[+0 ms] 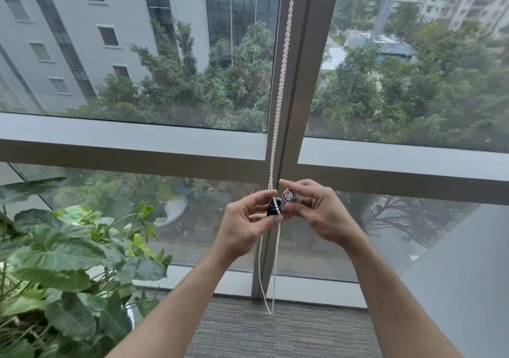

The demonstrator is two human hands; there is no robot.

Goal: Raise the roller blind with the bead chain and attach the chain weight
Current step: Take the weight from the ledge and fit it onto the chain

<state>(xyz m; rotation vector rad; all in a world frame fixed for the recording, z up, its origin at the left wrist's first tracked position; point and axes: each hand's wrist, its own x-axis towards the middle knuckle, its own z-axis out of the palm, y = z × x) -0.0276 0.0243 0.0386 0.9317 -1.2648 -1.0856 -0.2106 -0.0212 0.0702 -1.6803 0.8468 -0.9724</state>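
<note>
Soft overcast daylight through the window [137, 54], even and bright, no hard shadows — wide-angle bending at the edges, motion blur on the right-hand trees [454, 96], centre sharp

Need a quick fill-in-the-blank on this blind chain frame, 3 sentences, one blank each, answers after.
1. The left hand holds the dark weight half, and the white bead chain runs across its open ____.
2. The right hand holds the second weight half, so the two halves are ____ joined.
3. A leafy potted plant stands on the person's ____ side.

Missing words: top; not yet; left
</note>
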